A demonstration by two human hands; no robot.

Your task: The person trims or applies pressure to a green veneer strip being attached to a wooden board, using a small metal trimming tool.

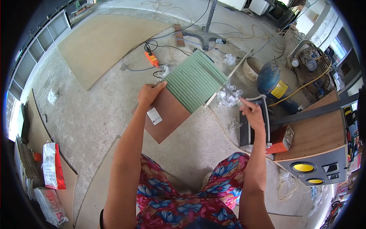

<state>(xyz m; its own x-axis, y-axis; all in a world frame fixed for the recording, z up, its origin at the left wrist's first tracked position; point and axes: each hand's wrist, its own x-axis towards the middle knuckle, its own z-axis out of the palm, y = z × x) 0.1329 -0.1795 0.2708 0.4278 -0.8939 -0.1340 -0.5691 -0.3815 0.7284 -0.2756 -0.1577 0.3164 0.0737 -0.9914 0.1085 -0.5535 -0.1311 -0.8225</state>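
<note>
My left hand [149, 94] is closed on the edge of a brown panel [171, 114], its thumb on top near the panel's upper left corner. A white label [154, 116] is stuck on the brown surface. Against the panel's upper side lies a green ribbed sheet [196, 78], tilted with it. To the right, my right hand [253, 114] is raised with its fingers curled and the index finger reaching toward the upper left. A blurred slim shape runs from its fingertips; I cannot tell what it is. Crumpled clear plastic [228, 97] overlaps that spot.
An orange power strip [151, 59] lies ahead on the concrete floor with cables around it. A large tan board [110, 42] is beyond it. On the right stand a blue tank [268, 78], a black case [249, 131] and a wooden speaker cabinet [316, 133]. A red-white bag [53, 164] is left.
</note>
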